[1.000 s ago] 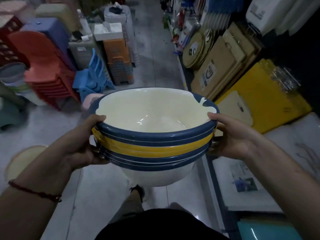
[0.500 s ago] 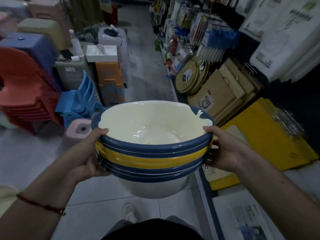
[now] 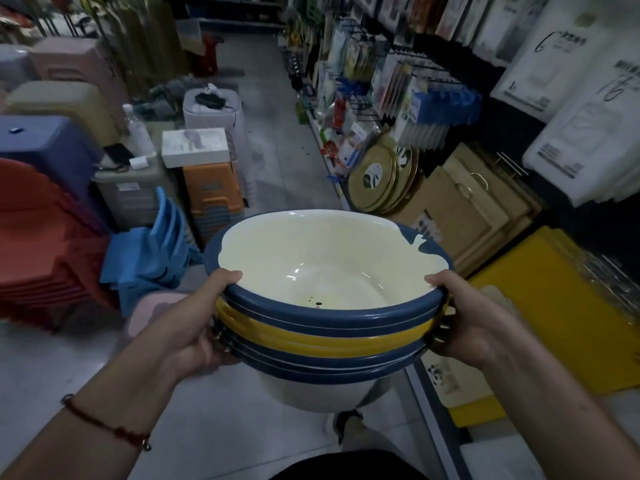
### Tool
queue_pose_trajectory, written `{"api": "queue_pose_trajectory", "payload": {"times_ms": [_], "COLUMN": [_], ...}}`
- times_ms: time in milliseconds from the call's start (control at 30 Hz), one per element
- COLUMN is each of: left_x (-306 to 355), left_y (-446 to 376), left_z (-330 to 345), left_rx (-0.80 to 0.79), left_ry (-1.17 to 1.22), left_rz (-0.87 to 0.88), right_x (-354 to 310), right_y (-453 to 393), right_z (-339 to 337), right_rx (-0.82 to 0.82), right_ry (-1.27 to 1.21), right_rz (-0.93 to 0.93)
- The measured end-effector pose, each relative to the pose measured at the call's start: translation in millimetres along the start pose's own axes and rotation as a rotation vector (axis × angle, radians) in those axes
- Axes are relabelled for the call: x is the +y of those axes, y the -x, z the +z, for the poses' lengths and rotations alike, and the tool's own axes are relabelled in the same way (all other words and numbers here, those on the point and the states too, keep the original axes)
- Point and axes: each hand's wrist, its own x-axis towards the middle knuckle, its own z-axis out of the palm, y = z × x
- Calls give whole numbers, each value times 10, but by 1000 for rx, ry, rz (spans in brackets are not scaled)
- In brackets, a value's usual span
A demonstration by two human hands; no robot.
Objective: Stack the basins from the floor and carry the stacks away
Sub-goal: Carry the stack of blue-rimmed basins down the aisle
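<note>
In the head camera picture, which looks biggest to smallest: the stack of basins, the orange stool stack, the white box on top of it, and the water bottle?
1. Stack of basins, though it is nearest the camera, which inflates it.
2. Orange stool stack.
3. White box.
4. Water bottle.
The box and the stool stack look close in width.

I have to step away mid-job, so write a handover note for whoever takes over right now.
Left hand: grips the left rim of the stack of basins, thumb over the top edge.
Right hand: grips the right rim the same way.
Stack: nested, blue and yellow rims, held level at waist height in the shop aisle.
Done: this stack is built and lifted.
Left: carry it away and set it down.
</note>
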Motion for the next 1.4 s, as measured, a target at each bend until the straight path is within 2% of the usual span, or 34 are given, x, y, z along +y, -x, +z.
{"api": "queue_pose_trajectory", "payload": {"times_ms": [267, 700, 933, 1400], "left_x": [548, 1534, 1903, 2987], "left_y": [-327, -1243, -1558, -2530], "left_z": [202, 873, 1126, 1716], "left_rx": [40, 148, 92, 30], "left_ry": [5, 109, 144, 56], "left_rz": [47, 114, 111, 134], "right_x": [-537, -2043, -2571, -3573], "right_y": [-499, -1696, -2195, -2964], "right_z": [297, 779, 819, 1115], "right_rx": [-88, -255, -342, -259], "right_ry": [-45, 70, 41, 15], "right_rz": [18, -10, 23, -60]}}
